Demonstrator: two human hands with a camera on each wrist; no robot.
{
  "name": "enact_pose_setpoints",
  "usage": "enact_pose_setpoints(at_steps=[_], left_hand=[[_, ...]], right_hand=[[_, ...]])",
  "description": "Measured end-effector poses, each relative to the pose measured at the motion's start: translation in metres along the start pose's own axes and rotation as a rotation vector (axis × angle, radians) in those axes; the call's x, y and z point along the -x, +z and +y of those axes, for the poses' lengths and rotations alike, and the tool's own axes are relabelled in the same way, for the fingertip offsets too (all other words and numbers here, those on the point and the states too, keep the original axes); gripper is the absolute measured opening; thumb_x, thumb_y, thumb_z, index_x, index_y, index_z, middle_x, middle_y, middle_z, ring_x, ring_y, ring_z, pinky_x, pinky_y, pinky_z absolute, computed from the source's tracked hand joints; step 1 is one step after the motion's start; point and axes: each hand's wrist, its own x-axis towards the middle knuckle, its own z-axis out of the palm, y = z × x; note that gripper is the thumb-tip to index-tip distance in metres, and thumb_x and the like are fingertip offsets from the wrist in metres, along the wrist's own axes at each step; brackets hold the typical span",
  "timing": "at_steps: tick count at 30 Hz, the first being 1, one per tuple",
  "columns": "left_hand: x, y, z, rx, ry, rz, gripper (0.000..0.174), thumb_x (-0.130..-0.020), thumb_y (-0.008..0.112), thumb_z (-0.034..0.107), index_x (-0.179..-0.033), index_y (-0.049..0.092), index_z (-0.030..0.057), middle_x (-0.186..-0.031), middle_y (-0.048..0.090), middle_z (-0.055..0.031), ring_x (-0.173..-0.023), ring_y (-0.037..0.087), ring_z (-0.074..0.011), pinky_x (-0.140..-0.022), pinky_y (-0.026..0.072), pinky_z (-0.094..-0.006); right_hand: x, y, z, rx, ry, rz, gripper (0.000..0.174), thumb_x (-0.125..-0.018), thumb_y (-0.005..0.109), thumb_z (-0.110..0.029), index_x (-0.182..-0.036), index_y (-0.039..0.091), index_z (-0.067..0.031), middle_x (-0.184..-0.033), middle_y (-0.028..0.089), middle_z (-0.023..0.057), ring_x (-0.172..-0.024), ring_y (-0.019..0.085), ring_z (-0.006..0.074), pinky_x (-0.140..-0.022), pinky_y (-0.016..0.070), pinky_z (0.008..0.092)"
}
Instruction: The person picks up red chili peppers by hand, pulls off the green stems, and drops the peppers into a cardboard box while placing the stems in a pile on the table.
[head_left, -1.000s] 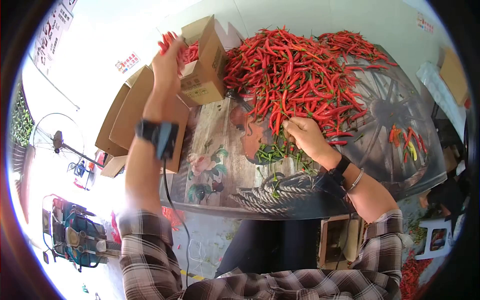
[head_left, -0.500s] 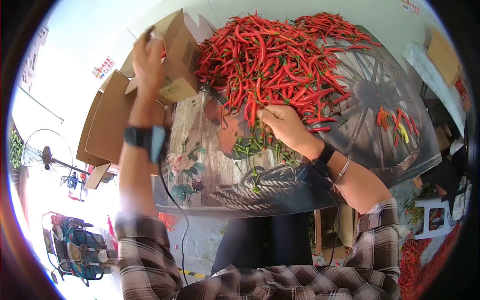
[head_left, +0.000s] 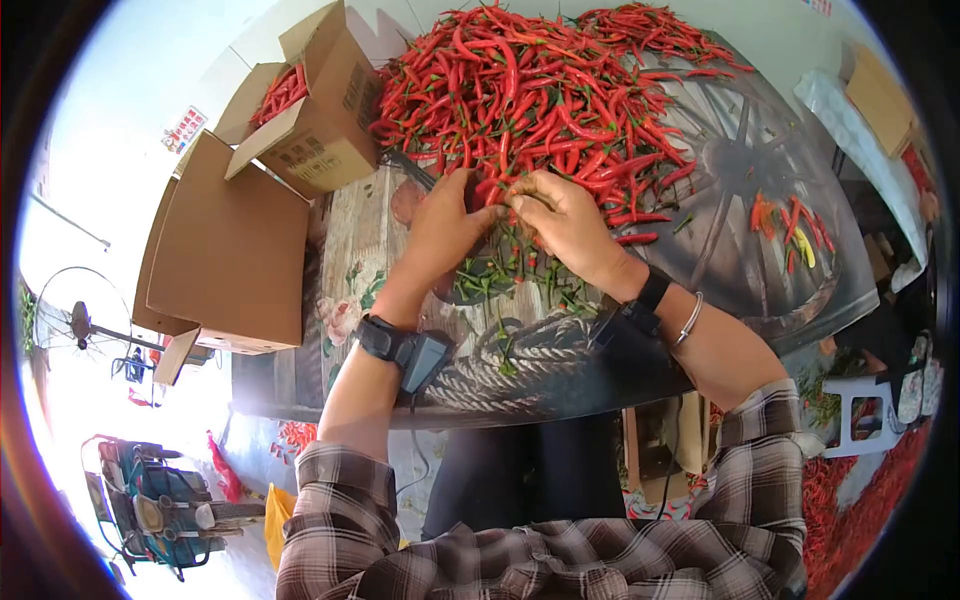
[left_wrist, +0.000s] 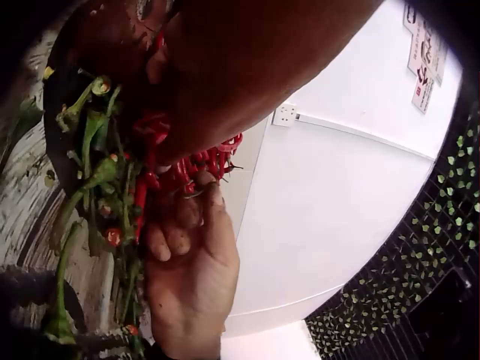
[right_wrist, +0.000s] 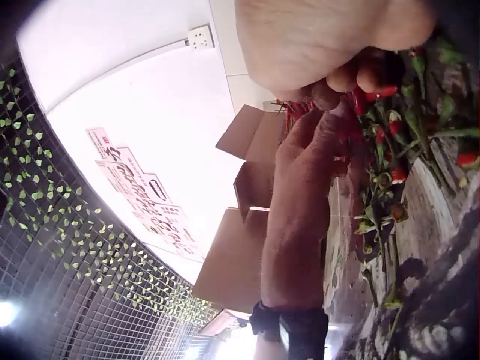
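Observation:
A big heap of red chili peppers (head_left: 540,100) with green stems covers the back of the table. At its front edge my two hands meet. My right hand (head_left: 570,225) pinches a chili pepper by its green stem, which shows at the fingertips in the left wrist view. My left hand (head_left: 440,230) is beside it, thumb and fingers closed around a red chili pepper (left_wrist: 154,127), mostly hidden by the hand. Loose green stems (head_left: 490,275), some with red ends, lie under the hands. An open cardboard box (head_left: 330,140) holding red chili peppers stands left of the heap.
A second open cardboard box (head_left: 230,240) stands at the table's left edge. To the right lie a few orange and red chili peppers with a yellow one (head_left: 804,247). A white stool (head_left: 860,415) and more peppers are on the floor at the right.
My left hand has come from above the cardboard box back to the right hand at the heap, and the peppers it carried are gone from it. My right hand stays at the heap's front.

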Motion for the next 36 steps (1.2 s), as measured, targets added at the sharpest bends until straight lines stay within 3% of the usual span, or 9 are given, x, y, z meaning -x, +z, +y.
enact_pose_setpoints(at_steps=[2,4,7,12,16,18,21,22,36], left_hand=[[0.001,-0.002,-0.004,0.108,-0.132,-0.090,0.045,-0.077,0.072,0.023,-0.111,0.056,-0.0010,-0.095,0.064,-0.0201,-0.090,0.062,-0.0355,-0.077,0.0471,-0.0410],[0.002,-0.006,-0.013,-0.034,-0.077,-0.036,0.037,-0.081,0.069,0.018,-0.112,0.058,-0.0003,-0.085,0.066,-0.0127,-0.076,0.064,-0.0198,-0.070,0.0486,-0.0321],[0.005,-0.013,-0.014,0.122,-0.237,-0.001,0.032,-0.083,0.067,0.015,-0.109,0.059,-0.0012,-0.083,0.066,-0.0119,-0.074,0.062,-0.0167,-0.068,0.0484,-0.0307],[0.004,-0.007,-0.038,0.082,-0.111,0.130,0.037,-0.081,0.067,0.007,-0.115,0.056,0.0002,-0.104,0.060,-0.0117,-0.089,0.059,-0.0179,-0.071,0.0481,-0.0299],[0.016,-0.031,0.003,-0.112,0.030,0.275,0.036,-0.079,0.067,0.005,-0.114,0.057,0.0013,-0.107,0.056,-0.0098,-0.098,0.056,-0.0185,-0.077,0.0472,-0.0301],[0.028,-0.039,0.017,0.086,0.007,0.134,0.037,-0.078,0.066,0.011,-0.113,0.058,0.0031,-0.102,0.056,-0.0144,-0.103,0.052,-0.0314,-0.087,0.0435,-0.0359],[0.046,-0.023,0.021,0.179,0.093,-0.089,0.039,-0.078,0.067,0.014,-0.114,0.057,0.0027,-0.108,0.056,-0.0140,-0.104,0.051,-0.0322,-0.090,0.0412,-0.0369],[0.048,-0.020,0.026,-0.019,0.273,-0.082,0.044,-0.078,0.070,0.021,-0.116,0.057,0.0026,-0.116,0.053,-0.0153,-0.106,0.050,-0.0336,-0.092,0.0400,-0.0392],[0.074,-0.001,0.052,0.117,0.243,-0.225,0.062,-0.075,0.075,0.027,-0.127,0.049,0.0055,-0.125,0.044,-0.0181,-0.117,0.043,-0.0332,-0.099,0.0354,-0.0395]], right_hand=[[0.001,0.000,0.000,-0.012,0.014,-0.009,0.014,-0.090,0.055,-0.009,-0.098,0.056,0.0028,-0.077,0.057,0.0010,-0.065,0.051,0.0062,-0.058,0.0425,0.0235],[0.001,0.001,-0.001,0.002,0.018,-0.021,0.015,-0.090,0.054,-0.009,-0.097,0.057,0.0034,-0.076,0.057,0.0015,-0.064,0.052,0.0068,-0.058,0.0430,0.0241],[-0.001,0.001,0.001,0.055,-0.002,-0.004,0.015,-0.090,0.054,-0.010,-0.096,0.057,0.0036,-0.076,0.057,0.0021,-0.064,0.053,0.0070,-0.058,0.0433,0.0249],[-0.002,-0.003,0.000,0.055,-0.008,0.005,0.019,-0.093,0.053,-0.016,-0.093,0.057,0.0028,-0.072,0.055,0.0011,-0.062,0.052,0.0069,-0.055,0.0422,0.0256],[-0.004,-0.005,0.004,-0.001,-0.019,0.042,0.021,-0.094,0.052,-0.019,-0.092,0.055,0.0015,-0.069,0.053,-0.0003,-0.059,0.049,0.0064,-0.052,0.0396,0.0251],[-0.005,-0.003,0.004,-0.101,-0.068,0.091,0.020,-0.095,0.052,-0.019,-0.095,0.054,0.0004,-0.069,0.052,-0.0009,-0.058,0.048,0.0056,-0.051,0.0388,0.0239],[-0.005,-0.003,0.000,-0.120,-0.035,0.132,0.019,-0.094,0.052,-0.019,-0.096,0.054,0.0001,-0.069,0.053,-0.0008,-0.058,0.048,0.0054,-0.051,0.0388,0.0232],[-0.004,-0.003,-0.002,-0.112,-0.023,0.135,0.019,-0.094,0.051,-0.018,-0.096,0.055,0.0002,-0.068,0.052,-0.0006,-0.057,0.048,0.0056,-0.051,0.0389,0.0229],[-0.005,-0.006,0.000,-0.049,-0.015,0.110,0.022,-0.094,0.050,-0.019,-0.088,0.057,0.0007,-0.063,0.052,0.0002,-0.055,0.048,0.0067,-0.050,0.0384,0.0244]])
